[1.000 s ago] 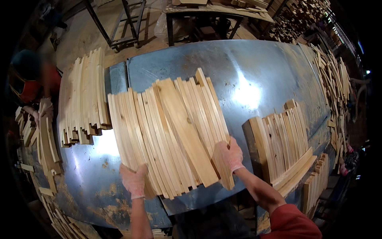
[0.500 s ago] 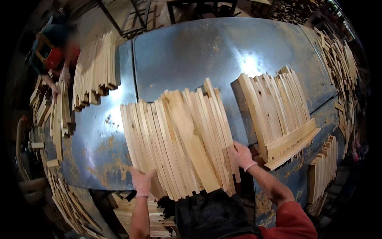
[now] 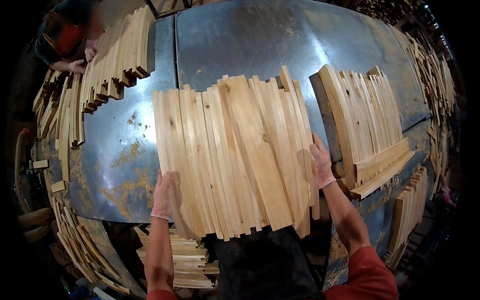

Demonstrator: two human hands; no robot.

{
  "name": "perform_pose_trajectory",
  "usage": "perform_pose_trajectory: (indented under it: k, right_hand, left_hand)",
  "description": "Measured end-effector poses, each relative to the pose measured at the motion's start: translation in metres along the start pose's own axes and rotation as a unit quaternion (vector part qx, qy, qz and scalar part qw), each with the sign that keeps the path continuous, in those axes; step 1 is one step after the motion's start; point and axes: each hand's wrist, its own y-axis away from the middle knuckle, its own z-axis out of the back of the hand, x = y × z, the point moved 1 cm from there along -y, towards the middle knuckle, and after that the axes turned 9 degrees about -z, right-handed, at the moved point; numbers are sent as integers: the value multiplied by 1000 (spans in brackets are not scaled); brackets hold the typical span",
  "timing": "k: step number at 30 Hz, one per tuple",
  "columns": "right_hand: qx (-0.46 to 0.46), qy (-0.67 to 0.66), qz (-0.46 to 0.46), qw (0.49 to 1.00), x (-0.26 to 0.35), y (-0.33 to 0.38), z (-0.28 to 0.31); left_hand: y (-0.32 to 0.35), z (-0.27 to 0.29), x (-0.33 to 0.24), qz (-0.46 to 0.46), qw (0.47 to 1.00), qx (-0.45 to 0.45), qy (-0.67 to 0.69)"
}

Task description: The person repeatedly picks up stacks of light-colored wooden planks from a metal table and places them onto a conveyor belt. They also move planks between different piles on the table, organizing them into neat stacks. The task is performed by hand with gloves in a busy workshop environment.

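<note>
A wide row of pale wooden strips [image 3: 200, 150] lies side by side at the near edge of the table, their near ends uneven and reaching past it. One broader board [image 3: 257, 150] rests slanted on top of them. My left hand [image 3: 162, 197], in a pale pink glove, is closed against the row's left side near its front corner. At the right side, my gloved right hand [image 3: 322, 161] grips the outer strips, fingers pointing away from me. Thumbs and undersides are partly hidden, so I cannot tell whether the row is lifted.
The metal table [image 3: 225, 40] carries sawdust patches. To the right stands another strip stack [image 3: 362, 115], with boards [image 3: 382, 157] across its near end. At far left a co-worker's gloved hand [image 3: 76, 66] is beside a stack [image 3: 120, 55]. More strips [image 3: 180, 260] lie below the near edge.
The view has shifted, and the row looks larger. My left hand has moved up along its side, thumb no longer spread. My right hand sits farther along the right side. The co-worker's hands have moved.
</note>
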Motion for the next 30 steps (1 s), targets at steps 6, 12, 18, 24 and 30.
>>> perform_pose_trajectory:
  k: [6, 12, 18, 24, 30]
  right_hand:
    - [-42, -12, -175, 984, -10, 58, -3]
    - [-19, -61, -240, 969, -30, 110, 19]
    - [-7, -81, -270, 959, -50, 136, 44]
    - [19, -42, -279, 959, -44, 146, 66]
    - [61, 12, -269, 961, 0, 172, 42]
  left_hand:
    - [19, -19, -38, 44, 997, 57, -25]
    - [16, 12, -5, 108, 983, 133, -59]
    - [35, 59, 43, 116, 983, 138, -16]
    - [91, 47, 44, 127, 987, 97, -7]
    - [173, 60, 41, 78, 994, 60, 39]
